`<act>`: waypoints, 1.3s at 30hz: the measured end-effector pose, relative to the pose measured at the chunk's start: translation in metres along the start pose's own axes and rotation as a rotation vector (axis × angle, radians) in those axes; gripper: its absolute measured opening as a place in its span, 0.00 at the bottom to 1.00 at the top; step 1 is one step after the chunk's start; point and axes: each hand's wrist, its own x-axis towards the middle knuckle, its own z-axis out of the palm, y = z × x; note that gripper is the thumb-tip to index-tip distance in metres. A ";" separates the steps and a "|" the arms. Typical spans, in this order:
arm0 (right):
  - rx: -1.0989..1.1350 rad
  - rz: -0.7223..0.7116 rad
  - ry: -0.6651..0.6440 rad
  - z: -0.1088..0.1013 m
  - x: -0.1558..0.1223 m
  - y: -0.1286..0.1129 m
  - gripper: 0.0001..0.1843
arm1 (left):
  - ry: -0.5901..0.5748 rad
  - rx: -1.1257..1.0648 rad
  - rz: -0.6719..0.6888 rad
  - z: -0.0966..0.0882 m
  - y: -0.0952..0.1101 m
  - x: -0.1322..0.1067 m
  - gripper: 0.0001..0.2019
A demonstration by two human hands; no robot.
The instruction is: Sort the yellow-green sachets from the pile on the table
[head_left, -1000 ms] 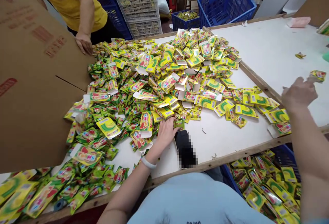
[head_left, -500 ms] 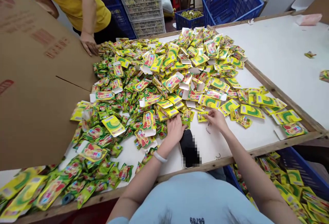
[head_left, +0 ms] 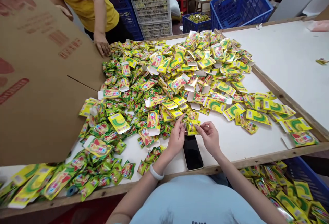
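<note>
My right hand [head_left: 210,137] pinches the edge of a small yellow candy packet [head_left: 193,128] between thumb and fingers. Just left of that packet is my left hand [head_left: 176,138], its index finger stretched out and its thumb near the packet's side; the fingers look apart, with nothing held. Another small yellow packet [head_left: 193,115] lies right behind the held one. Below both hands a black phone [head_left: 192,152] rests flat on the white table [head_left: 226,148]. Yellow-green candy boxes [head_left: 177,83], some with open flaps, lie heaped beyond my hands.
A large cardboard box [head_left: 48,114] stands at the left. Green candy packets [head_left: 102,165] spread over the left table. A co-worker's hand [head_left: 101,43] touches the pile's far edge. Wooden strips [head_left: 290,100] edge the table. A blue crate [head_left: 305,172] of boxes sits below right.
My right hand has moved left, bringing the small packet over the top of the phone. My left hand has drawn back slightly from the pile. The view has shifted a little left.
</note>
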 end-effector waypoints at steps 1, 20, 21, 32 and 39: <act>-0.005 -0.002 -0.013 -0.001 -0.002 0.000 0.21 | 0.016 -0.020 -0.008 -0.001 0.000 -0.003 0.25; -0.505 -0.240 -0.583 -0.037 0.001 -0.052 0.13 | -0.369 0.300 0.095 -0.025 0.018 -0.006 0.23; -0.515 -0.211 -0.640 -0.037 0.001 -0.054 0.13 | -0.394 0.299 0.100 -0.027 0.022 -0.007 0.22; -0.441 0.042 -0.993 -0.037 -0.019 -0.048 0.15 | -0.600 0.439 0.100 -0.049 0.040 -0.045 0.22; -0.942 -0.300 -0.632 -0.084 0.006 -0.028 0.18 | -0.560 1.174 0.379 -0.147 0.035 0.016 0.26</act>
